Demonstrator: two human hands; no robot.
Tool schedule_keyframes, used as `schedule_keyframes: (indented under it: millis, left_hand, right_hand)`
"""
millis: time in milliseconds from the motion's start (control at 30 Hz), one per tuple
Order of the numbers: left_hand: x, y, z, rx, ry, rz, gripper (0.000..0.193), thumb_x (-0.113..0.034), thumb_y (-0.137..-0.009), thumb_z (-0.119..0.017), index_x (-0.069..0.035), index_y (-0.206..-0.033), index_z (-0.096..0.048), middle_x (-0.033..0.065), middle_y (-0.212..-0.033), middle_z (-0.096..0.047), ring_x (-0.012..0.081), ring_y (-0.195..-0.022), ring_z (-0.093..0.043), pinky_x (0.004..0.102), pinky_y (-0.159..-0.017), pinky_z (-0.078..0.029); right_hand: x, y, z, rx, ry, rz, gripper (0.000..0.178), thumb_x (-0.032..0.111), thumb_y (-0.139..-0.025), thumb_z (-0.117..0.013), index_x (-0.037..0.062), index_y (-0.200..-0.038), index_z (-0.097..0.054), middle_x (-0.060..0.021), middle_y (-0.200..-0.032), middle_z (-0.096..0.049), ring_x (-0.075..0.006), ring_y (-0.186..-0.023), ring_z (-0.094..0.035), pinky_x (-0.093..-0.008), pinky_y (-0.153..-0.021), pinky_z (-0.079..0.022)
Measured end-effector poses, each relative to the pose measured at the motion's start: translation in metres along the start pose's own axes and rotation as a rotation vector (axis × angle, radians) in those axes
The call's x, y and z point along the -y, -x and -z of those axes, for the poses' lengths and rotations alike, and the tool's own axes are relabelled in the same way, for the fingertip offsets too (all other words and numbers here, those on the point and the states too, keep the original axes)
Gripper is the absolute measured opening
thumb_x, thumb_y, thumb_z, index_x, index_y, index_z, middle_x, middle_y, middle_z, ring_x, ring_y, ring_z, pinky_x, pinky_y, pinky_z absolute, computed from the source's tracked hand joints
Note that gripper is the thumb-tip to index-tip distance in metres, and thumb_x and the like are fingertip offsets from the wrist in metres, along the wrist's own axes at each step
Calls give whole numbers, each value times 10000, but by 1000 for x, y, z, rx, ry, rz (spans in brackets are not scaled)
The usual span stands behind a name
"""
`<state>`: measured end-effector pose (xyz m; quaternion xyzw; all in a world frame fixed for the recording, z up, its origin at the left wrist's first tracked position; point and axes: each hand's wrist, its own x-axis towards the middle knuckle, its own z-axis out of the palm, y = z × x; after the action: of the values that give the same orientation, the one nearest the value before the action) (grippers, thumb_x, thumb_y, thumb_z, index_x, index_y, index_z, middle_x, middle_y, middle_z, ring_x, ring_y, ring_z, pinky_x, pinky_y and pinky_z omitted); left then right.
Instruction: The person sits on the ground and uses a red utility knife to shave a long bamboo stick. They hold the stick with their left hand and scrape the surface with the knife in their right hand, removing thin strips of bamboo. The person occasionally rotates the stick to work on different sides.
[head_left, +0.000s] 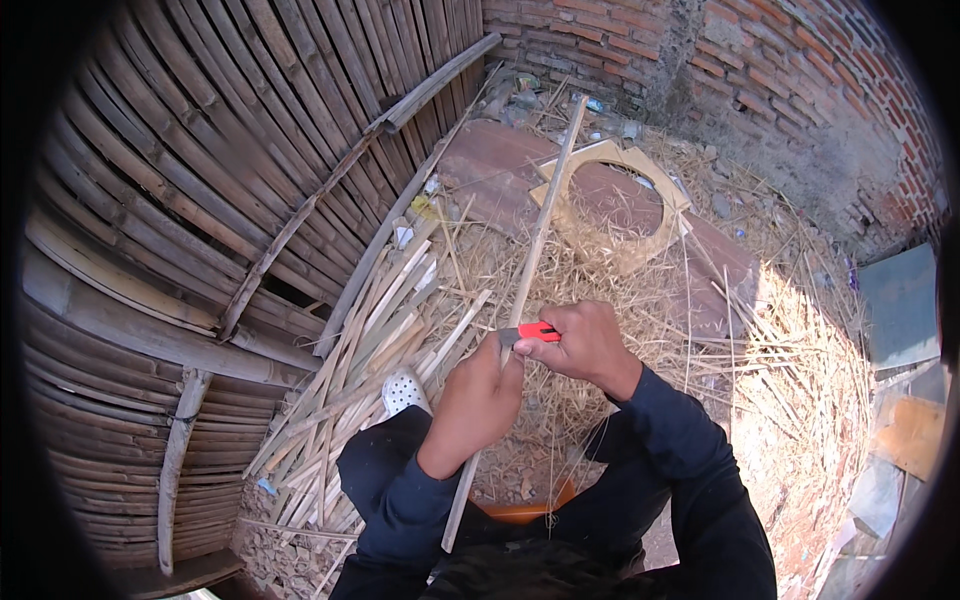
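A long, thin bamboo strip (545, 215) slants from the far middle down to my lap. My left hand (478, 398) is closed around it near its middle. In my right hand (588, 350) is a knife (540, 332) with a red and black handle, gripped in the fist. Its short grey blade lies against the strip just beyond my left fingers, and the two hands almost touch. The blade's edge is partly hidden by my left fingertips.
Split bamboo strips (395, 310) lie piled at the left beside a white clog (405, 392). Shavings (620, 290) cover the ground ahead, around a board with a round hole (672, 215). A bamboo wall (230, 130) stands left, a brick wall (790, 90) at the back right.
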<state>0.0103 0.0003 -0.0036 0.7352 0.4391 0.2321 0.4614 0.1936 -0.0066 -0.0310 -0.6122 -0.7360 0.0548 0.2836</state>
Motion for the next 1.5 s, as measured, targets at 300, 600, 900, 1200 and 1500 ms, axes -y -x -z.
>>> schedule_keyframes:
  millis: [300,600,900,1200,1500]
  left_hand:
    - [7,1,-7,-16,-22,-109,183,-124,-927,-451,-6,-1052,-513,231,-799,-597,396,-752,-596,453,-657,-458]
    - [8,6,-9,51,-51,-22,166,-94,-908,-449,-10,-1035,-515,195,-702,-560,352,-667,-593,426,-618,-449]
    - [23,0,-27,11,-105,-123,157,-84,-884,-464,1,-1008,-510,205,-650,-563,391,-640,-592,472,-600,-446]
    - [30,-23,-28,82,-41,-117,155,-127,-903,-486,-16,-997,-536,170,-705,-586,314,-649,-593,410,-602,-444]
    - [21,-3,22,123,313,47,133,-73,-943,-443,-48,-1026,-543,-59,-683,-428,30,-592,-390,221,-527,-329]
  right_hand:
    - [-32,-9,-16,-88,152,2,568,667,-736,-609,126,-562,-610,-91,-472,-536,-283,-445,-575,-386,-419,-437]
    - [-76,-28,-27,-226,228,67,658,742,-720,-547,112,-532,-562,-90,-472,-524,-292,-450,-567,-392,-434,-437]
    - [-129,-37,-35,-321,338,109,670,764,-698,-535,111,-551,-548,-89,-489,-529,-289,-479,-580,-394,-451,-441]
    - [-154,-30,-31,-263,317,0,646,741,-743,-517,108,-621,-564,-90,-532,-558,-294,-524,-599,-400,-475,-452]
    - [-198,22,43,-254,178,-771,696,642,-895,-376,4,-859,-652,-255,-742,-626,-414,-742,-629,-480,-650,-474]
